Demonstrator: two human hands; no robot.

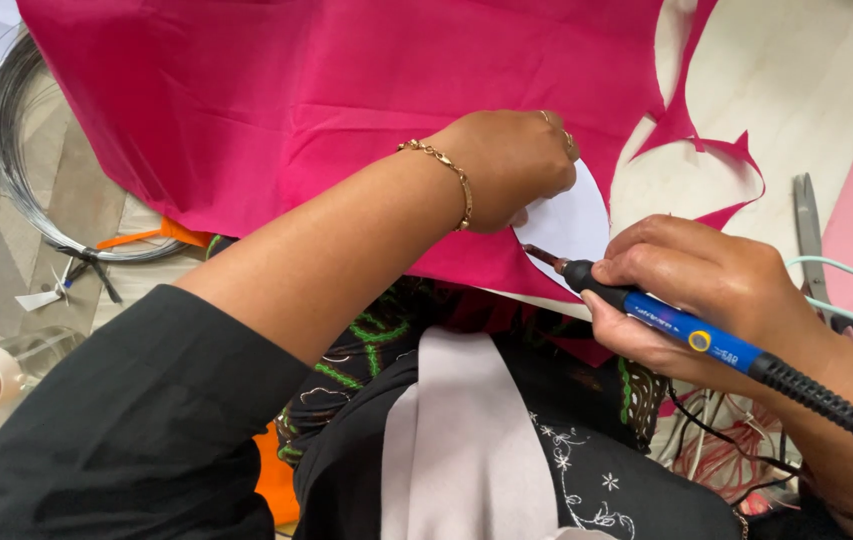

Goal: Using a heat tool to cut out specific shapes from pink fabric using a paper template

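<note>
The right hand [706, 285] grasps a blue heat tool [681, 325], its tip just beyond the fingers. The left hand [511, 165], fingers clenched, pins a white template [571, 225] onto pink fabric [296, 110].

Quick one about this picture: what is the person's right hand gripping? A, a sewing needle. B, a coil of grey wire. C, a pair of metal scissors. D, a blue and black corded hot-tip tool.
D: the right hand grips a blue and black corded hot-tip tool, its tip at the edge of the bright pink fabric; the metal scissors lie untouched on the table.
</note>
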